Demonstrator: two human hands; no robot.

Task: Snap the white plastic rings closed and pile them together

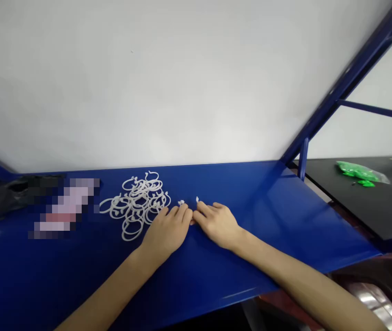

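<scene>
My left hand [168,229] and my right hand [218,225] meet just above the blue table, fingers curled and fingertips close together. Both are closed on a white plastic ring, most of it hidden by the fingers. One small white end [181,202] pokes out above my left fingers, another white tip [197,199] above my right. Directly left of my left hand lies a loose heap of white plastic rings [139,197], thin and open, with small knobs at their ends.
The blue table [251,207] backs onto a white wall [182,92]. At left lie a black bag [13,195] and a pixelated item [70,204]. Blue metal struts [340,92] rise at right. Beyond them, a black surface [347,197] bears a clear bag with green pieces [361,172].
</scene>
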